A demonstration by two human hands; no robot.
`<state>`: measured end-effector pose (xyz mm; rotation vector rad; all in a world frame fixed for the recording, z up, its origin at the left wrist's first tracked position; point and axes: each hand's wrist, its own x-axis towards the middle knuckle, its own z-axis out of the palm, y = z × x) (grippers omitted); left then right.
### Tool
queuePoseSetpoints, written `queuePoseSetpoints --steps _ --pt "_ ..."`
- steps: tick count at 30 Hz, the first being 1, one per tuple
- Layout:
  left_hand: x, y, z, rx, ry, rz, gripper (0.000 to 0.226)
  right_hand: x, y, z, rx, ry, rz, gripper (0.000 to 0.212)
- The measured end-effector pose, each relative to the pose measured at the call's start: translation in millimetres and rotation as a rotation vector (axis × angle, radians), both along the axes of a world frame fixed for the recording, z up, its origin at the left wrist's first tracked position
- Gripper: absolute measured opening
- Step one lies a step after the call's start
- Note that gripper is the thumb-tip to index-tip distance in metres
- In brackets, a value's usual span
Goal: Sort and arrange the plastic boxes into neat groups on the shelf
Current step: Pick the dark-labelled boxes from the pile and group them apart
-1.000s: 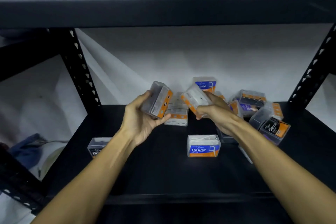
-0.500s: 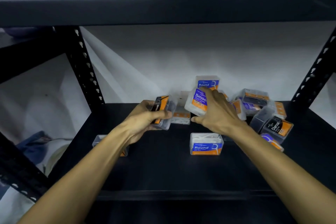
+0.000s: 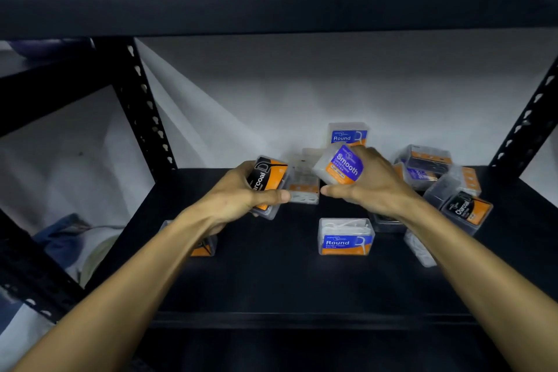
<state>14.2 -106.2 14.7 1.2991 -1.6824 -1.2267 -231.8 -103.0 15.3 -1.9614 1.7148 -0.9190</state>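
Above the black metal shelf [image 3: 271, 281], the left hand [image 3: 238, 199] grips a clear plastic box with a black-and-orange "Charcoal" label [image 3: 267, 181], thumb laid across its front. The right hand [image 3: 371, 187] holds a clear plastic box with a purple-and-orange "Smooth" label [image 3: 341, 167], tilted, fingers curled round it. Between them lies a clear box with an orange strip [image 3: 303, 187]. A blue-labelled "Round" box [image 3: 345, 237] stands nearer the front edge; a jumble of similar boxes [image 3: 447, 187] lies to the right.

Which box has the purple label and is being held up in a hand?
The Smooth box, gripped by the right hand. The left hand holds a black-labelled Charcoal box instead.
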Motion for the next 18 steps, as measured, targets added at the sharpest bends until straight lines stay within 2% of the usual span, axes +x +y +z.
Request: queuePoseSetpoints --steps 4,7,9,13,18 --pt "4.2 -0.4 -1.5 0.016 0.110 -0.039 0.051 -2.3 2.6 2.5 -0.001 -0.054 -0.042 0.065" --pt "10.9 -4.9 -1.1 -0.019 0.143 -0.022 0.030 -0.8 8.5 8.2 0.028 -0.081 -0.042 0.064" --pt "19.6 -10.6 1.1 -0.104 -0.009 -0.037 0.025 -0.1 11.7 11.2 0.028 -0.091 -0.020 0.064" --pt "31.5 -11.4 6.8 -0.199 -0.345 -0.140 0.042 0.3 14.9 12.0 0.019 -0.085 0.055 0.055" --pt "32.8 -4.8 -3.5 -0.227 -0.602 -0.194 0.043 -8.1 8.4 -2.9 0.064 -0.058 0.062 0.070"
